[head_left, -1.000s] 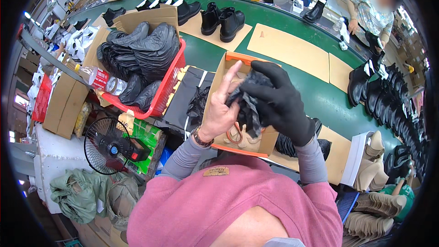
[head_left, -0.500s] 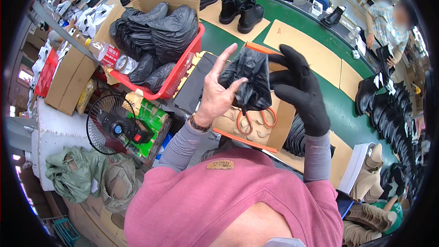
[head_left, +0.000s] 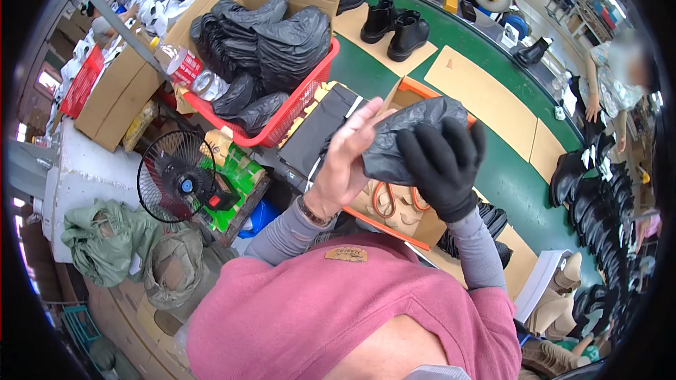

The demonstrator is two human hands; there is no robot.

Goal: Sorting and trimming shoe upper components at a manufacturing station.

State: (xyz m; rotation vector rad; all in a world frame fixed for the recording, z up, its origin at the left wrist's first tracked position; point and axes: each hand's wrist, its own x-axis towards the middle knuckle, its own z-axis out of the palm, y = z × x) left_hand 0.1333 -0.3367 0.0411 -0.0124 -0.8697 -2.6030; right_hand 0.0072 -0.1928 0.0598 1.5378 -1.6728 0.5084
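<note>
A bundle in thin black plastic (head_left: 386, 142) is between my hands, above an open cardboard box with an orange rim (head_left: 394, 234). My right hand (head_left: 447, 165), in a black glove, curls its fingers around the bundle's right side. My bare left hand (head_left: 343, 165) lies against the left side, fingers straight and palm flat. What the plastic covers is hidden. Under the bundle, scissors with orange handles (head_left: 382, 200) rest in the box. To the left, a red basket (head_left: 296, 109) carries a pile of similar black plastic-wrapped pieces (head_left: 292, 46).
A black fan (head_left: 184, 184) stands left, below a clear bottle (head_left: 184, 69). Black boots (head_left: 410, 34) and cardboard sheets (head_left: 486, 91) lie on the green worktable (head_left: 542, 204). Rows of black boots (head_left: 598, 218) stand right. A co-worker (head_left: 616, 74) is at far right.
My right hand has closed around the bundle, which has turned and tilted. My left hand's thumb no longer presses its front. The whole view has shifted slightly.
</note>
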